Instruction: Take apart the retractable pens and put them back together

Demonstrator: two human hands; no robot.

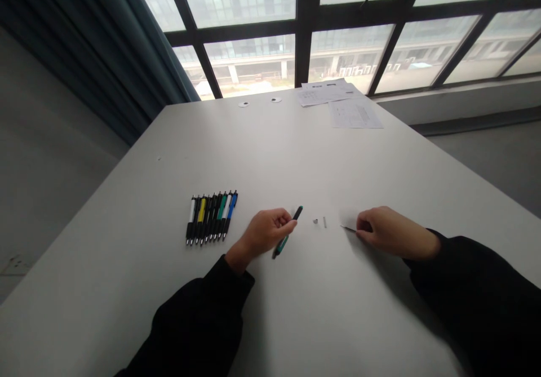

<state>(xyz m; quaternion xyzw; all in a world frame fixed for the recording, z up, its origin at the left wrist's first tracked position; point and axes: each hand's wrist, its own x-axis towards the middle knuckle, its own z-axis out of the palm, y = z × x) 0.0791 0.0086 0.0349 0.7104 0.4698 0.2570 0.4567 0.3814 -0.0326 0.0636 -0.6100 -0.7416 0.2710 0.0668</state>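
My left hand [268, 231] grips a black pen with a green section [282, 244], which slants across the fingers with its dark end up. My right hand [380, 231] rests on the white table [253, 157] with its fingers curled, and a thin dark rod, perhaps a pen refill [349, 229], sticks out from them to the left. Between my hands lie a small grey metal piece [315, 221] and a short silvery cylinder [324, 222], apart from each other and touching neither hand.
A tight row of several black-bodied click pens [211, 217] with white, yellow, green and blue parts lies left of my left hand. Sheets of printed paper [354, 112] and two small round discs [243, 104] lie at the far edge, before a large window [350, 44].
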